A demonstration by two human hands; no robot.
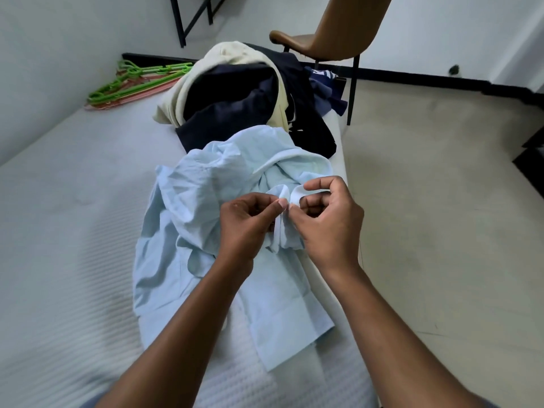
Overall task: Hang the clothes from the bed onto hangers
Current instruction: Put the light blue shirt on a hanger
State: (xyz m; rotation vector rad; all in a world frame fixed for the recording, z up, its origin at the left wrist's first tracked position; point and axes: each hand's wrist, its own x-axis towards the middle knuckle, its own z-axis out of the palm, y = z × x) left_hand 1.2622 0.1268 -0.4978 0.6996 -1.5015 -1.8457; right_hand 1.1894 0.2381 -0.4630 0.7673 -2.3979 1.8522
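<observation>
Home bedroom: bed [73, 231], clothes pile [235, 92], hangers [132, 81], chair [332, 30].

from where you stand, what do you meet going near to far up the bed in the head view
crumpled light blue cotton shirt → heap of dark navy and cream clothes → black metal frame legs on the far floor. left out: green and pink plastic hangers and tan chair, both about level with the heap

We see bare mattress [73, 231] open at left; the clothes pile [241, 95] blocks the far side, a chair [323, 39] beyond.
</observation>
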